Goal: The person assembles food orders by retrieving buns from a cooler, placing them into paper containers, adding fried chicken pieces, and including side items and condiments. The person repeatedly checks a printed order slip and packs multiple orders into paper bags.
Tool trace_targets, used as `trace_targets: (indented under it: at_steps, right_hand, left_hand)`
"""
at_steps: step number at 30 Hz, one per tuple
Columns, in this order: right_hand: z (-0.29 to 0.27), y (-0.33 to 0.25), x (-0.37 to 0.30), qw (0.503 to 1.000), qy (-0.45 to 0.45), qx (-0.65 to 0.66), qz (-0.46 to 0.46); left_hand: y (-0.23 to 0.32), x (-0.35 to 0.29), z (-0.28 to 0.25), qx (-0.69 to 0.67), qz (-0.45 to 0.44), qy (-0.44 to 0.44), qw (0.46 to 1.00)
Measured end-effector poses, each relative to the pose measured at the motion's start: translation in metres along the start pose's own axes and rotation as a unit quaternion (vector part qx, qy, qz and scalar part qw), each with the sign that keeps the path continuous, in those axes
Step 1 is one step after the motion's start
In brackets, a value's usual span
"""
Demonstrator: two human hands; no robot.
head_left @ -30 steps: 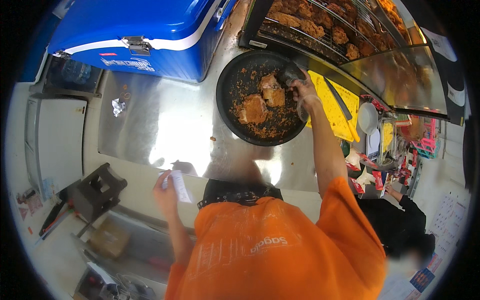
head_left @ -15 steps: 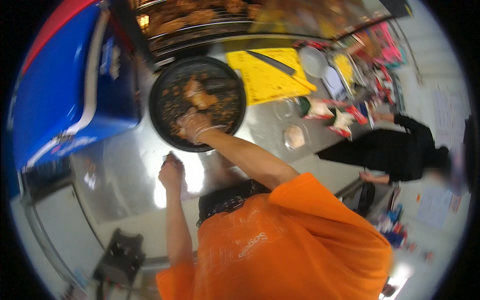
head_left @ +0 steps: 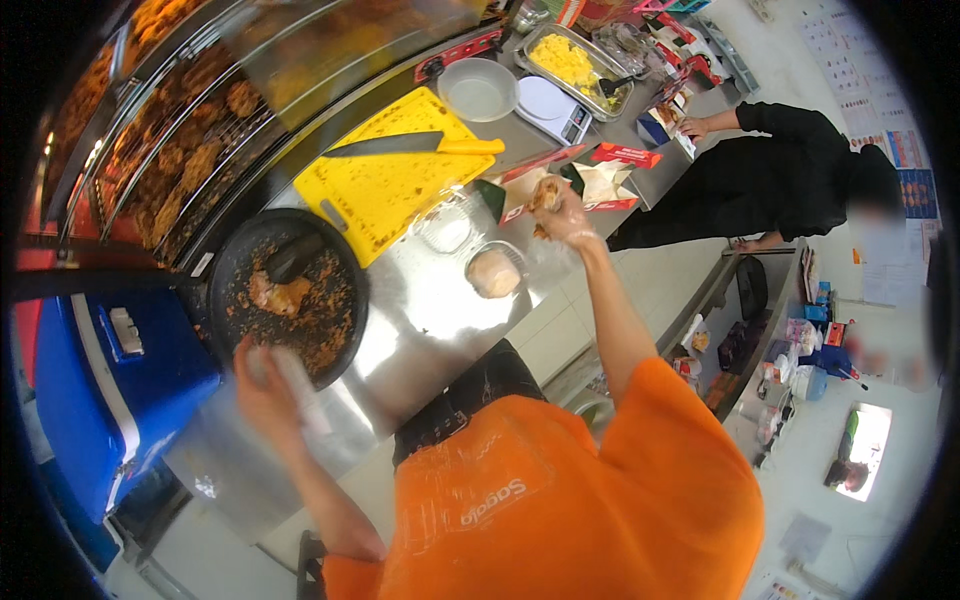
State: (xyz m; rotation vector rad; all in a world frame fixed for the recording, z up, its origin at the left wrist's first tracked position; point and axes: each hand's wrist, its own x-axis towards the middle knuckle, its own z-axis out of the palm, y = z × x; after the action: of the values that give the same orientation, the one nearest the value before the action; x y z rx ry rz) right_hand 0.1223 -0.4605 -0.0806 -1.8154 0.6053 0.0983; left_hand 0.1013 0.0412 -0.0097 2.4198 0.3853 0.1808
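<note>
Partway, I judge: one piece [head_left: 547, 194] out of the pan [head_left: 352, 270]

From afar, I see the right hand [head_left: 568, 222], upper centre, gripping it near open cartons [head_left: 612, 182]; the left hand [head_left: 265, 395], centre left, pinches blurred white paper [head_left: 302, 388]. Another piece [head_left: 278, 297] lies in the pan, left.

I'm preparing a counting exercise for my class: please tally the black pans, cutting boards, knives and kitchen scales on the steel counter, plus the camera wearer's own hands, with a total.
Black pan: 1
Yellow cutting board: 1
Knife: 1
White kitchen scale: 1
Wearer's hands: 2 (left hand, right hand)
Total: 6
</note>
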Motion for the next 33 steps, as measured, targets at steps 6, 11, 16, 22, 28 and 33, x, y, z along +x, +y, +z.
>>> trace_targets:
  at_steps: [6,11,16,22,28,33]
  right_hand:
    - [-0.039,-0.005,0.090,0.918,-0.141,-0.318,-0.188]
    - [-0.033,0.038,0.108,0.966,-0.215,-0.138,0.032]
    - [-0.033,0.052,0.106,0.985,-0.139,-0.005,0.101]
    - [-0.021,0.040,0.092,0.901,-0.047,-0.429,-0.050]
    - [0.009,-0.036,0.032,0.800,-0.047,-0.565,-0.198]
    - [0.218,-0.107,-0.054,0.759,-0.351,-0.263,-0.481]
  left_hand:
    - [0.181,-0.031,0.234,0.025,0.127,-0.297,0.946]
    - [0.235,-0.034,0.335,0.128,0.035,-0.334,0.933]
    - [0.235,-0.033,0.351,0.220,0.098,-0.293,0.925]
    - [0.229,-0.032,0.354,0.243,0.091,-0.257,0.931]
    - [0.216,-0.048,0.241,0.063,-0.022,-0.243,0.968]
    - [0.065,-0.101,0.112,-0.063,-0.178,-0.168,0.967]
